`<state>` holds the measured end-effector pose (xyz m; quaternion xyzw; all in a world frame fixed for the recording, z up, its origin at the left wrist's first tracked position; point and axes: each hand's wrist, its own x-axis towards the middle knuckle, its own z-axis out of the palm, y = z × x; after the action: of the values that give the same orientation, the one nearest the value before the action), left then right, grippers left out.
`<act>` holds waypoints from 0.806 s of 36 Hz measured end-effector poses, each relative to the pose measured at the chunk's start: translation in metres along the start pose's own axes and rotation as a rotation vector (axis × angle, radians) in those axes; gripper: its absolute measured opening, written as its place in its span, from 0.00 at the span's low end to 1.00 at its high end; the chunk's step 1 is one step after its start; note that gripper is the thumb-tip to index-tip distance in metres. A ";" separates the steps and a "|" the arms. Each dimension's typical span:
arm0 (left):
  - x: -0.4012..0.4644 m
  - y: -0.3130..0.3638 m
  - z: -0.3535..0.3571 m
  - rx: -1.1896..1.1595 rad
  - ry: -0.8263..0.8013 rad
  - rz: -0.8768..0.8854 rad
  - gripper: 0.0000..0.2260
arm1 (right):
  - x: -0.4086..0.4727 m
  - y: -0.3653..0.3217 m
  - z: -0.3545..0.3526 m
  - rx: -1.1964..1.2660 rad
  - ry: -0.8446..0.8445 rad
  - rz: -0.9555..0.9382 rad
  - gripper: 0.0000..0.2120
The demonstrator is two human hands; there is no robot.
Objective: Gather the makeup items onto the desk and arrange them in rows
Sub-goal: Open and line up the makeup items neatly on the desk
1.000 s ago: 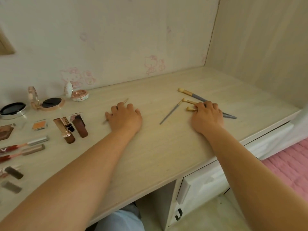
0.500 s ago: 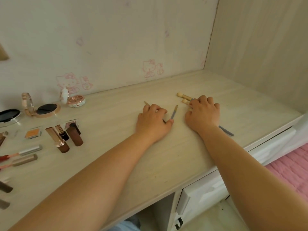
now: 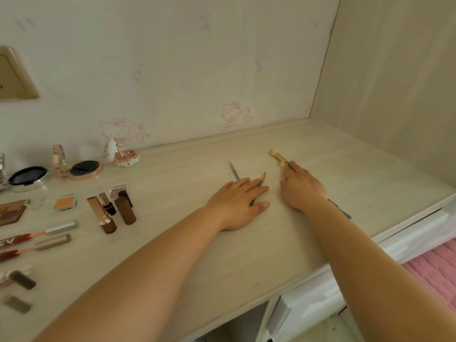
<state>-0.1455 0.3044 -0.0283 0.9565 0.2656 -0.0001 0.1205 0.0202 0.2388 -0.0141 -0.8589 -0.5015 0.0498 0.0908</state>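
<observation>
Head view: brushes [image 3: 277, 156] lie under both flat hands [image 3: 240, 201].

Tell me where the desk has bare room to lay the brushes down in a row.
Bare patches: the desk right of the right hand up to the side panel, the back strip along the wall, and the stretch between the lipsticks and the left hand. The left end is crowded with compacts.
</observation>
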 end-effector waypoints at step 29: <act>-0.162 -0.031 0.003 -0.036 0.181 -0.190 0.30 | -0.078 -0.148 0.018 -0.044 0.131 -0.184 0.20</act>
<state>-0.3003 0.2466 -0.0281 0.9208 0.3647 0.0797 0.1129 -0.1476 0.2435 -0.0018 -0.8125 -0.5721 -0.0260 0.1088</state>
